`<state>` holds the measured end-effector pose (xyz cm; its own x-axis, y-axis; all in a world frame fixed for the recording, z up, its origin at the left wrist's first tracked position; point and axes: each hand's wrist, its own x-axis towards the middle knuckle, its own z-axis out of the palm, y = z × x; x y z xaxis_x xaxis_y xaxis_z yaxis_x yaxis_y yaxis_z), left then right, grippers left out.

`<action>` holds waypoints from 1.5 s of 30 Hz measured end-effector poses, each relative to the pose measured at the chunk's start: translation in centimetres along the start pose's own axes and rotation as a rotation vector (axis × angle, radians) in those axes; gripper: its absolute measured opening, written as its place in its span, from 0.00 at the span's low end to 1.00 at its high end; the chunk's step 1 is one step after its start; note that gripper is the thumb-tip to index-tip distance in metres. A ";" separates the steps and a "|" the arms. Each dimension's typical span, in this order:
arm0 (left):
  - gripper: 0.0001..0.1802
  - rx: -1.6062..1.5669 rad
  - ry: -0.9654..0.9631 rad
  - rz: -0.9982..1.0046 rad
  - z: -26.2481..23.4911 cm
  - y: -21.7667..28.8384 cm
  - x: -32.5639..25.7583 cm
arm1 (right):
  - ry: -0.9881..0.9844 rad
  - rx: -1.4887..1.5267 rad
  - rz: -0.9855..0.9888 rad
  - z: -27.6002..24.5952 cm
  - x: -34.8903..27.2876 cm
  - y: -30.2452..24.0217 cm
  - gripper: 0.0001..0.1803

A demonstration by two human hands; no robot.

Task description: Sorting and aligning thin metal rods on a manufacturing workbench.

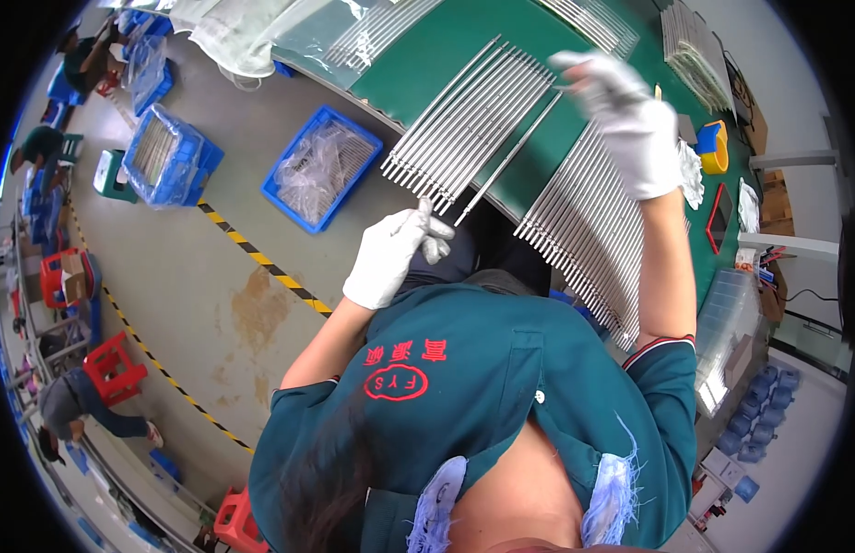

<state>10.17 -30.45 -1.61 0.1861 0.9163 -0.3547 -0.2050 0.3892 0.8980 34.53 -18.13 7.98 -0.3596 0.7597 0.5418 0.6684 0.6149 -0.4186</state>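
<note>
A single slim, silvery metal rod (pixel 510 155) lies slantwise between two groups of similar rods, its lower end jutting past the tabletop's edge. The white-gloved right hand (pixel 635 129) is near its upper end, too blurred to tell whether its fingers grip anything. The white-gloved left hand (pixel 395 241) has its fingers bent close together at the lower tips of the left-hand row of silvery metal rods (pixel 473 115); whether it pinches one cannot be told. Beyond the lone rod spreads the right-hand row of silvery metal rods (pixel 584 221), also overhanging the green tabletop (pixel 464 26).

Being round and loose-looking, the rods could probably roll together if nudged sideways; a forearm catching the overhanging ends could tip some onto the lap or the grey floor (pixel 215 313), where a blue plastic crate (pixel 292 214) stands.
</note>
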 end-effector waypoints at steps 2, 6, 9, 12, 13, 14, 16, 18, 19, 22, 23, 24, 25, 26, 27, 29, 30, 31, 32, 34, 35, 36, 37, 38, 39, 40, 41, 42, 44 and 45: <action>0.29 0.048 0.042 -0.049 -0.9 -1.2 0.1 | 0.259 0.090 0.330 -3.2 0.7 2.4 0.12; 0.37 -0.050 0.043 -0.104 -1.0 -4.6 1.7 | 0.285 1.145 0.574 -7.4 -0.7 9.0 0.13; 0.45 -0.201 -0.106 -0.134 -0.2 -5.3 1.4 | 0.103 1.213 0.873 -2.6 -2.1 10.1 0.12; 0.64 -0.526 -0.344 -0.269 1.2 -4.6 1.3 | -0.063 1.281 0.971 1.1 -3.3 9.5 0.13; 0.64 -0.668 -0.353 -0.301 1.5 -5.1 1.8 | -0.078 1.236 1.004 1.8 -3.2 8.8 0.14; 0.64 -0.667 -0.352 -0.300 1.6 -5.3 2.0 | -0.093 1.178 1.036 2.6 -3.2 9.0 0.15; 0.63 -0.878 -0.299 -0.366 1.7 -5.4 2.3 | -0.122 0.915 1.079 3.6 -2.9 8.1 0.14; 0.62 -0.877 -0.292 -0.369 1.7 -5.0 2.2 | -0.161 0.480 1.016 4.1 -2.8 8.8 0.19; 0.61 -0.875 -0.283 -0.373 1.7 -4.7 2.1 | -0.163 0.480 1.017 4.4 -2.9 9.4 0.19; 0.60 -0.878 -0.258 -0.411 1.8 -4.4 2.1 | -0.168 0.083 0.710 5.4 -3.5 10.9 0.48; 0.60 -0.879 -0.258 -0.411 1.7 -4.5 2.0 | -0.169 0.082 0.710 5.5 -3.8 10.9 0.48; 0.59 -0.911 -0.273 -0.414 1.5 -4.7 2.0 | -0.202 -0.099 0.728 5.6 -4.3 10.6 0.48; 0.58 -0.947 -0.280 -0.411 1.2 -4.9 1.8 | -0.241 -0.277 0.735 5.7 -4.0 9.2 0.48; 0.58 -0.949 -0.279 -0.412 1.1 -4.9 1.7 | -0.338 -0.339 0.793 5.3 -3.5 8.2 0.48; 0.57 -0.960 -0.277 -0.422 1.0 -4.8 1.6 | -0.340 -0.340 0.793 4.8 -3.2 7.6 0.48; 0.57 -0.972 -0.273 -0.430 0.8 -4.6 1.4 | -0.556 -0.311 0.746 3.8 -2.7 6.3 0.46; 0.56 -0.956 -0.245 -0.428 0.7 -4.5 1.2 | -0.546 -0.381 0.715 3.8 -2.5 5.3 0.44; 0.56 -0.940 -0.219 -0.426 0.7 -4.4 1.1 | -0.510 -0.398 0.636 3.8 -2.5 4.4 0.43; 0.56 -0.942 -0.218 -0.426 0.6 -4.3 1.2 | -0.473 -0.412 0.557 3.9 -2.6 3.6 0.43; 0.56 -0.885 -0.185 -0.412 0.5 -4.1 1.4 | -0.392 -0.374 0.208 4.6 -4.0 2.7 0.39; 0.56 -0.890 -0.192 -0.409 0.3 -4.2 1.5 | -0.411 -0.263 0.076 5.2 -4.3 2.0 0.39; 0.56 -0.891 -0.191 -0.409 0.2 -4.0 1.5 | -0.520 -0.221 0.106 5.7 -4.4 0.9 0.40; 0.56 -0.873 -0.202 -0.399 0.3 -3.8 1.6 | -0.491 -0.296 -0.004 7.1 -5.5 1.1 0.41; 0.56 -0.858 -0.209 -0.386 0.3 -3.7 1.6 | -0.511 -0.288 -0.021 7.7 -5.3 0.4 0.41; 0.56 -0.861 -0.207 -0.385 0.3 -3.8 1.6 | -0.531 -0.280 -0.038 8.3 -5.0 -0.2 0.42; 0.56 -0.844 -0.192 -0.392 0.2 -3.9 1.7 | -0.525 -0.289 -0.056 9.0 -4.7 -0.5 0.43; 0.56 -0.826 -0.177 -0.399 0.2 -3.9 1.7 | -0.538 -0.273 -0.050 9.4 -4.1 -0.9 0.43; 0.56 -0.827 -0.175 -0.399 0.2 -3.9 1.6 | -0.552 -0.257 -0.042 9.6 -3.6 -1.2 0.44; 0.56 -0.817 -0.190 -0.389 0.3 -3.9 1.6 | -0.510 -0.276 -0.073 10.6 -3.8 -0.5 0.44; 0.56 -0.818 -0.190 -0.389 0.3 -4.0 1.7 | -0.505 -0.305 -0.082 10.8 -3.8 -0.4 0.43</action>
<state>11.55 -30.50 -5.75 0.5238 0.7044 -0.4790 -0.6961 0.6780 0.2359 28.62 -19.00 -1.77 -0.6332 0.7649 0.1186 0.7554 0.6440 -0.1209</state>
